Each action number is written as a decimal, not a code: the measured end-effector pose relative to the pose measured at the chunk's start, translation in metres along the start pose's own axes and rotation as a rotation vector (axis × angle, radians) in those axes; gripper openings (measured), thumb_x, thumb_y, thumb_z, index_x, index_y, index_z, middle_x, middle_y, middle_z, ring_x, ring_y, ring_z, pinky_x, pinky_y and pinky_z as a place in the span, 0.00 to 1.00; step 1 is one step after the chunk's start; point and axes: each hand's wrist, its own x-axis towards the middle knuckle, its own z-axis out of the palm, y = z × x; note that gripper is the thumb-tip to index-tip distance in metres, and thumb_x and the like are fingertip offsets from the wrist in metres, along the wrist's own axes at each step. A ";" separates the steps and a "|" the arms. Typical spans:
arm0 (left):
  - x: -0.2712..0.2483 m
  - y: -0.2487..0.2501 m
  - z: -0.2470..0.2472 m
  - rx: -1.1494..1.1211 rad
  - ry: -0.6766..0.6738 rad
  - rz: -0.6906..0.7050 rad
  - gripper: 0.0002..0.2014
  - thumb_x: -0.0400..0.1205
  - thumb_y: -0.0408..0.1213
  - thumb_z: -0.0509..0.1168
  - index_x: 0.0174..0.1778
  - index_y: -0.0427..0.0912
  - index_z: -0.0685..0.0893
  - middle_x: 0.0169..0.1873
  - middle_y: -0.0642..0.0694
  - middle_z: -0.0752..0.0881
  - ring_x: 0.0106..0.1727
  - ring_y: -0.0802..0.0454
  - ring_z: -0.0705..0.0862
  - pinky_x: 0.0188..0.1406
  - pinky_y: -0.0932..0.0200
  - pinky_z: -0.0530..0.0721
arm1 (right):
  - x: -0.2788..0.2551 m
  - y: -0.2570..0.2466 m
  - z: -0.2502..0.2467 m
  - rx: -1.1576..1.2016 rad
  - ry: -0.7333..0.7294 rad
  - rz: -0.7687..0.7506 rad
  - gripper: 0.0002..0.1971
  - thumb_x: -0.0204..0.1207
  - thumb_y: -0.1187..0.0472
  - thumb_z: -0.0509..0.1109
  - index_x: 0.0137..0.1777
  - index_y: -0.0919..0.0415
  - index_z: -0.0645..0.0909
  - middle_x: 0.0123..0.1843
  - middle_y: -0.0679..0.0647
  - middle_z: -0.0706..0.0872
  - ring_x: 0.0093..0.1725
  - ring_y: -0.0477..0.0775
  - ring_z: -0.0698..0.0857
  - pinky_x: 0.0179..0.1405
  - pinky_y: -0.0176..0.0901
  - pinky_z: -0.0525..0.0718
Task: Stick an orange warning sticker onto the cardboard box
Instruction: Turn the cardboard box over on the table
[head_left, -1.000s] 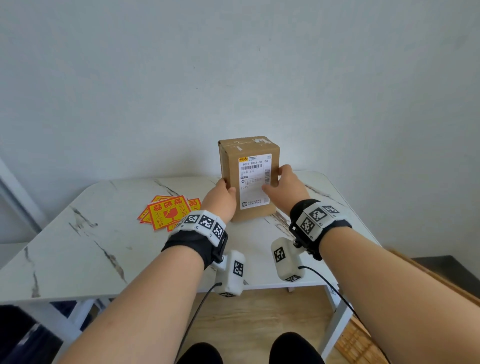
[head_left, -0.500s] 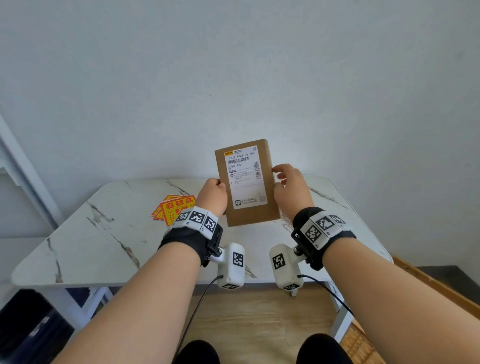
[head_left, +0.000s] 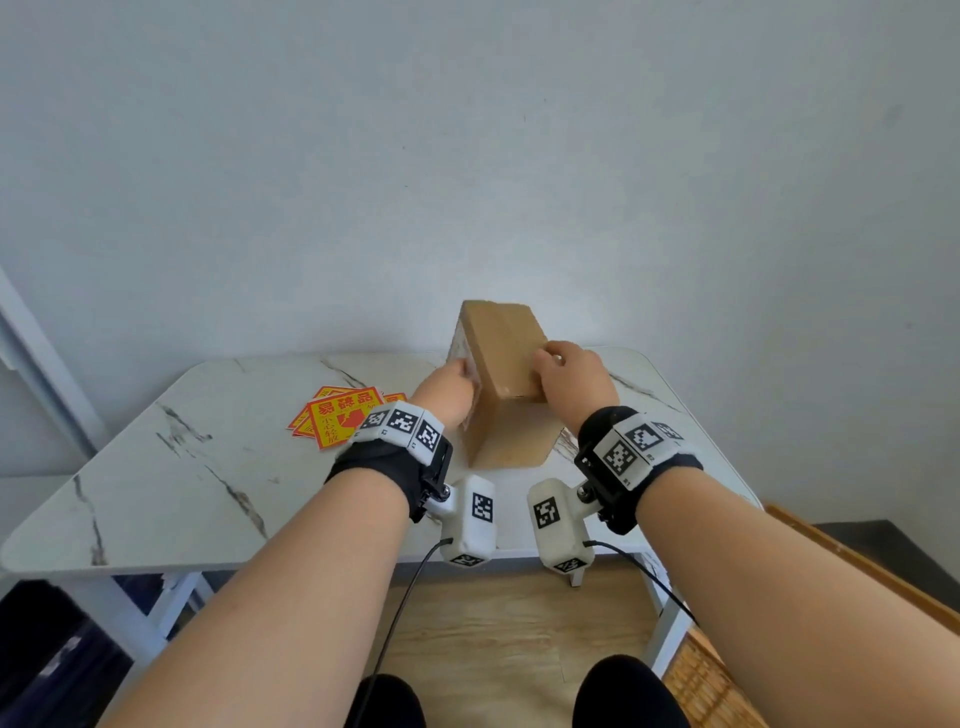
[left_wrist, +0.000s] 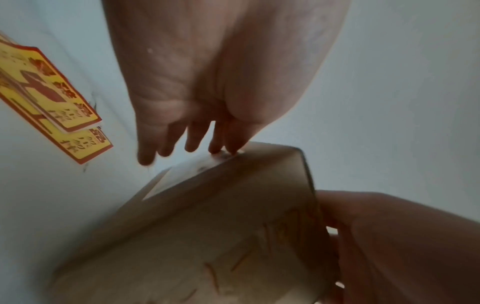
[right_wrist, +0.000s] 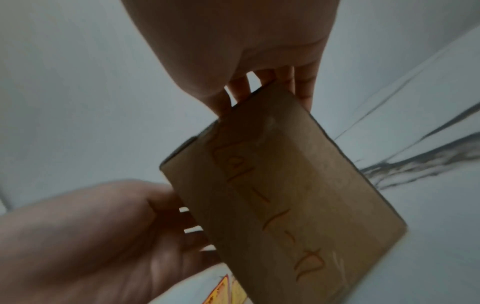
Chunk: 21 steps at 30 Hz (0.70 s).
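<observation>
The box is plain brown cardboard. The stickers are yellow with orange-red borders and red print (characters and a symbol). The surface is white marble veined grey.

You have one box in view, with one white label on it. At its 9 o'clock lies one pile of stickers; at least three show, and overlap hides the exact count. There are two hands, your left hand and right hand. There are two bands, left band and right band, and two cameras, left camera and right camera. There is one table.
</observation>
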 end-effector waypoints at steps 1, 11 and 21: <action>0.001 0.000 0.000 -0.033 0.021 0.023 0.21 0.87 0.38 0.49 0.72 0.38 0.76 0.66 0.34 0.81 0.66 0.38 0.80 0.71 0.45 0.77 | 0.000 0.001 0.001 -0.022 -0.004 -0.015 0.21 0.81 0.52 0.57 0.71 0.54 0.78 0.69 0.60 0.80 0.59 0.60 0.84 0.57 0.49 0.83; -0.005 0.000 -0.006 0.150 0.066 0.086 0.23 0.88 0.44 0.48 0.78 0.40 0.70 0.75 0.40 0.76 0.77 0.42 0.73 0.73 0.52 0.69 | -0.010 -0.006 0.006 -0.149 0.038 -0.080 0.22 0.84 0.56 0.55 0.76 0.57 0.74 0.74 0.60 0.72 0.73 0.62 0.73 0.71 0.57 0.77; -0.007 -0.056 -0.091 0.335 0.238 -0.111 0.25 0.88 0.36 0.48 0.83 0.35 0.61 0.83 0.39 0.62 0.83 0.42 0.64 0.80 0.52 0.63 | -0.023 -0.069 0.044 -0.030 0.111 -0.343 0.19 0.80 0.66 0.59 0.70 0.59 0.78 0.72 0.59 0.75 0.68 0.60 0.78 0.64 0.45 0.78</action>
